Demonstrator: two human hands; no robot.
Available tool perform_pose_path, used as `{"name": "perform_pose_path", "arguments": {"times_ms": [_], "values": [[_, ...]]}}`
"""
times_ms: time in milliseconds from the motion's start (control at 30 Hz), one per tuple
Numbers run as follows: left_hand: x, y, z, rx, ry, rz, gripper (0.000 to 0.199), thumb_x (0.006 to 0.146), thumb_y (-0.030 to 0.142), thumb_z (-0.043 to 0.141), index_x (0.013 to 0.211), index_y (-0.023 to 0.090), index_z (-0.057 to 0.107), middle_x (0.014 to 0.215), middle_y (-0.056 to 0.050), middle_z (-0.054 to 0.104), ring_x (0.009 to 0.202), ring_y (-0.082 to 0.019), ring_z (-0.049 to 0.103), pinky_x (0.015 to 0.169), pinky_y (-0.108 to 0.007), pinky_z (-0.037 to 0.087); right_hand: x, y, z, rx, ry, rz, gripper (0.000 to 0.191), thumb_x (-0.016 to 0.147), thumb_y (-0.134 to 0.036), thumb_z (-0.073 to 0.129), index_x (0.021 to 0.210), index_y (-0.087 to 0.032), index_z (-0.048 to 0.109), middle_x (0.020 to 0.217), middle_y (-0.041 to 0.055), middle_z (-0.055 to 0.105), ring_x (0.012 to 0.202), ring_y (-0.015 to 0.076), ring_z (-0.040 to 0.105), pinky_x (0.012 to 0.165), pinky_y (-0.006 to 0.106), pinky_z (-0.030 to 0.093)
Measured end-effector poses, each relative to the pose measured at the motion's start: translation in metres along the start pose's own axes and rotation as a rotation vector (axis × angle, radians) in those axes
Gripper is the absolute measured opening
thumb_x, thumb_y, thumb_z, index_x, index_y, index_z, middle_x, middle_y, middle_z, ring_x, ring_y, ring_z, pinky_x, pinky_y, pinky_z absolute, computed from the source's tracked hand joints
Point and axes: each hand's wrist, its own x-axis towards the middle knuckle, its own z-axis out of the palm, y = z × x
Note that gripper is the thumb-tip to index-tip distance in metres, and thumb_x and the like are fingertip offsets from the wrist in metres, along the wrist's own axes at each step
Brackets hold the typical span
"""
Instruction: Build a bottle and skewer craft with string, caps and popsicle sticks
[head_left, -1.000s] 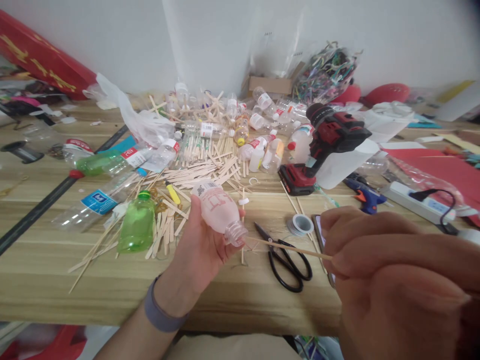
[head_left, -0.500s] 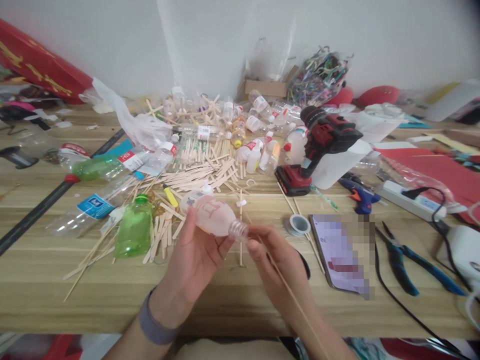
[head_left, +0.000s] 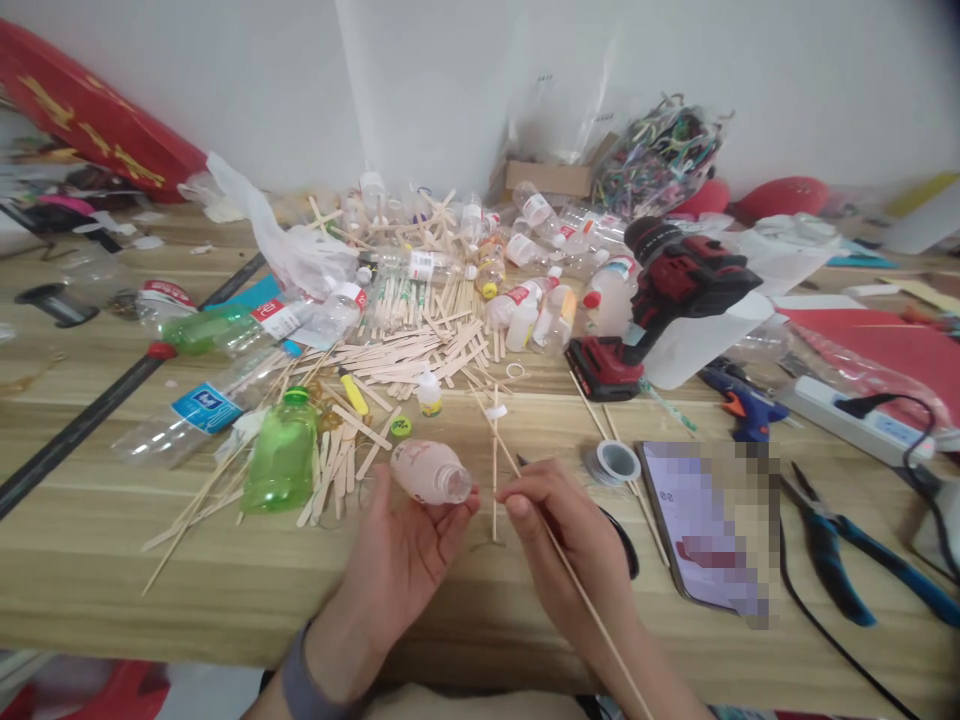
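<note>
Cluttered wooden counter [head_left: 480, 605] before a pale far wall [head_left: 262, 90].
At the near middle, the left hand [head_left: 409, 545] cradles a pinkish bottle [head_left: 422, 470], its mouth turned to the right; the right hand [head_left: 577, 530] pinches a thin wooden stick [head_left: 589, 604], left of the phone [head_left: 679, 530].

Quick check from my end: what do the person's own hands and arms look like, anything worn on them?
Both the left hand and right hand are ungloved, and no sleeve shows on the visible forearms. A wide, plain grey-purple band circles the left wrist; none shows on the right.
</note>
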Motion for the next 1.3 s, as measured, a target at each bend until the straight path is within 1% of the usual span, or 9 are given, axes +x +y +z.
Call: {"name": "perform_pose_path", "arguments": {"times_ms": [133,267,433,767,967,1033,1100,1200,1300], "values": [[-0.009,0.001,-0.006,0.013,-0.17,-0.117,0.078,0.088,0.071,0.038,0.094,0.001,0.072,0.087,-0.018,0.075,0.068,-0.019,0.072,0.059,-0.023,0.057,0.001,-0.001,0.007,-0.06,-0.056,-0.052,0.014,0.093,-0.016,0.053,0.089,-0.023,0.065,0.081,0.0012,0.062,0.072,0.0132,0.064,0.062,0.021,0.051],[-0.02,0.002,-0.005,0.12,-0.31,-0.015,0.053,0.073,0.048,0.079,0.105,0.006,0.074,0.088,-0.01,0.073,0.069,-0.013,0.065,0.062,-0.02,0.052,0.007,-0.007,0.011,-0.069,-0.072,-0.132,0.017,0.091,-0.013,0.053,0.084,-0.022,0.065,0.08,0.0023,0.062,0.068,0.0138,0.065,0.058,0.022,0.053],[-0.024,0.002,0.008,0.272,-0.217,0.13,0.035,0.073,0.036,0.083,0.098,0.013,0.077,0.076,-0.003,0.067,0.061,-0.007,0.054,0.056,-0.016,0.043,0.013,-0.011,0.017,-0.147,-0.115,-0.257,0.016,0.091,-0.01,0.052,0.087,-0.021,0.063,0.083,0.0029,0.061,0.066,0.0125,0.064,0.059,0.021,0.053],[-0.008,-0.005,0.013,0.339,-0.148,0.061,0.029,0.062,0.033,0.088,0.077,0.012,0.074,0.069,-0.001,0.065,0.059,-0.008,0.053,0.055,-0.019,0.041,0.008,0.007,0.002,-0.375,-0.319,-0.391,0.015,0.093,-0.016,0.053,0.085,-0.02,0.066,0.086,0.0052,0.069,0.059,0.0136,0.059,0.052,0.025,0.045],[-0.001,-0.009,0.016,0.303,-0.075,0.123,0.026,0.053,0.024,0.092,0.071,0.013,0.076,0.07,-0.003,0.072,0.065,-0.01,0.061,0.064,-0.019,0.049,0.004,0.017,-0.018,-0.295,-0.381,-0.401,0.034,0.097,-0.046,0.048,0.101,-0.019,0.069,0.1,0.0119,0.072,0.082,0.0235,0.066,0.07,0.037,0.053],[0.0,-0.009,0.016,0.284,-0.053,0.14,0.027,0.052,0.023,0.093,0.071,0.013,0.076,0.071,-0.003,0.073,0.067,-0.011,0.063,0.068,-0.019,0.05,0.001,0.021,-0.028,-0.179,-0.311,-0.305,0.047,0.097,-0.055,0.038,0.113,-0.022,0.067,0.103,0.0119,0.071,0.089,0.0239,0.067,0.074,0.037,0.052],[0.0,-0.009,0.014,0.277,-0.03,0.136,0.029,0.05,0.024,0.094,0.069,0.014,0.075,0.068,-0.002,0.073,0.067,-0.011,0.064,0.068,-0.02,0.051,-0.003,0.024,-0.036,-0.029,-0.199,-0.096,0.041,0.098,-0.053,0.039,0.113,-0.028,0.067,0.101,0.0078,0.07,0.09,0.0223,0.066,0.074,0.033,0.052],[-0.002,-0.009,0.013,0.33,-0.007,0.143,0.029,0.052,0.026,0.093,0.07,0.014,0.074,0.067,-0.002,0.072,0.061,-0.009,0.061,0.062,-0.018,0.048,-0.008,0.024,-0.041,0.303,0.054,0.173,0.025,0.095,-0.046,0.052,0.087,-0.028,0.066,0.076,0.0017,0.063,0.073,0.0192,0.059,0.064,0.03,0.048],[-0.007,-0.008,0.012,0.403,-0.002,0.161,0.027,0.056,0.028,0.09,0.072,0.014,0.073,0.065,0.001,0.069,0.046,-0.002,0.046,0.046,-0.014,0.034,-0.013,0.024,-0.034,0.595,0.167,0.283,0.035,0.096,-0.048,0.05,0.07,-0.025,0.057,0.054,-0.0028,0.044,0.053,0.0155,0.044,0.05,0.027,0.04]]}}
